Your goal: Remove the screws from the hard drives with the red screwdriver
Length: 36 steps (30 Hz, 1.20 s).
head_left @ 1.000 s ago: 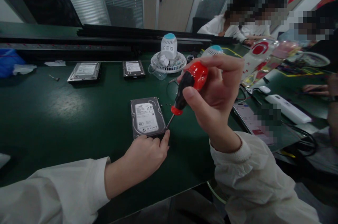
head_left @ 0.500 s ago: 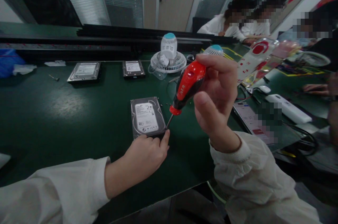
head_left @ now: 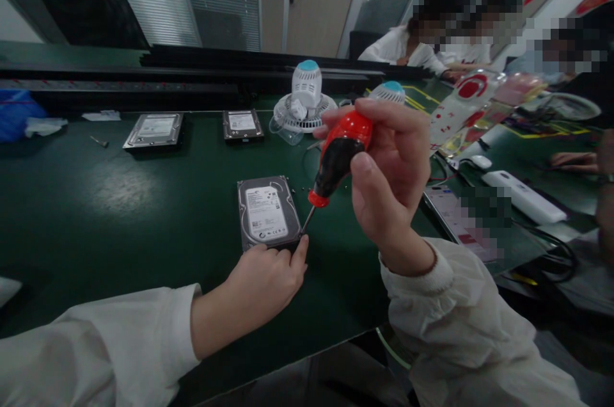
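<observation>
A hard drive [head_left: 267,212] with a white label lies on the green table. My left hand [head_left: 266,279] is closed on its near edge, the index finger stretched to the near right corner. My right hand [head_left: 393,170] grips a red and black screwdriver [head_left: 341,154] by the handle, thumb on the near side and fingers at the top and behind. The screwdriver leans, its shaft pointing down left to that same corner, beside my left fingertip. Whether the tip sits in a screw is too small to tell. Several tiny screws [head_left: 303,189] lie right of the drive.
Two more hard drives, a larger one [head_left: 154,130] and a smaller one [head_left: 242,125], lie farther back. A white fan [head_left: 307,93] stands behind. On the right are a phone [head_left: 455,218], a white power strip [head_left: 524,196] and cables. Other people sit beyond, at the right.
The screwdriver handle has turned in my right hand, so its black side now faces me instead of the red. A fingertip shows behind the handle. My left hand and the drive stay put.
</observation>
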Motion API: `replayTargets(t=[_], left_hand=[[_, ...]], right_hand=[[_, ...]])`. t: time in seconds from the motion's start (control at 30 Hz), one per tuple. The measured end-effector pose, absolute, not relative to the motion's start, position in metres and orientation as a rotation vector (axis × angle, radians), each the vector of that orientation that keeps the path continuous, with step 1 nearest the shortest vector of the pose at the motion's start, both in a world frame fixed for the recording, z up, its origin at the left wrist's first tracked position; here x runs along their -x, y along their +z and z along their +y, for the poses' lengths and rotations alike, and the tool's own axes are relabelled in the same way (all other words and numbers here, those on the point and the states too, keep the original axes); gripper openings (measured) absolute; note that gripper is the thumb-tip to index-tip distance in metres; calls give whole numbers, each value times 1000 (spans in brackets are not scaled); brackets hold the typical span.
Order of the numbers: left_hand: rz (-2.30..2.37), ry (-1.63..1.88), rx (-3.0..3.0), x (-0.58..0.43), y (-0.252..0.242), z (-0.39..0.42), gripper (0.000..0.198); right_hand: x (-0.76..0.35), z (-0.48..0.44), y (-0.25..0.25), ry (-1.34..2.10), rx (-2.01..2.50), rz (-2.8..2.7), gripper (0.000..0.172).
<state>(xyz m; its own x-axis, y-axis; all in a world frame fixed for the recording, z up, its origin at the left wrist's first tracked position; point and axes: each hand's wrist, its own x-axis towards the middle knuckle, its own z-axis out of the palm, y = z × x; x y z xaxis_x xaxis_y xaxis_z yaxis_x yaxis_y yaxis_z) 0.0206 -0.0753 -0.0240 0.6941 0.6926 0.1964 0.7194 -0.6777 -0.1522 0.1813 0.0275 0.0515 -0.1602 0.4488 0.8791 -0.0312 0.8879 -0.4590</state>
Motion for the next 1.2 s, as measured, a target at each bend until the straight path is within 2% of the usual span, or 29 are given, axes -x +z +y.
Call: replayTargets(t=[0.1,0.27,0.47,0.67,0.83,1.03,1.2], left_hand=[[-1134,-185,2688,-21,-23,-75,45],[-1141,-189,2689,-21,-24,-75,44],[-1133,-197,2686,-21,-24,-75,44],[-1127,-195,2682,-21,-24,-75,45],[-1133,-201,2676,-21,-25,-75,44],[-1120,-206,2673,-20,-26,-76,45],[-1131,-204,2667,-21,-25,-75,44]], right_hand=[[-183,27,52,348,355,-1668,43],[-186,28,54,414,265,-1702,36],[-185,27,54,325,328,-1695,42],[-185,29,54,396,209,-1712,35],[-186,27,55,316,281,-1704,45],[-184,26,55,385,285,-1707,38],[-185,27,55,298,304,-1671,42]])
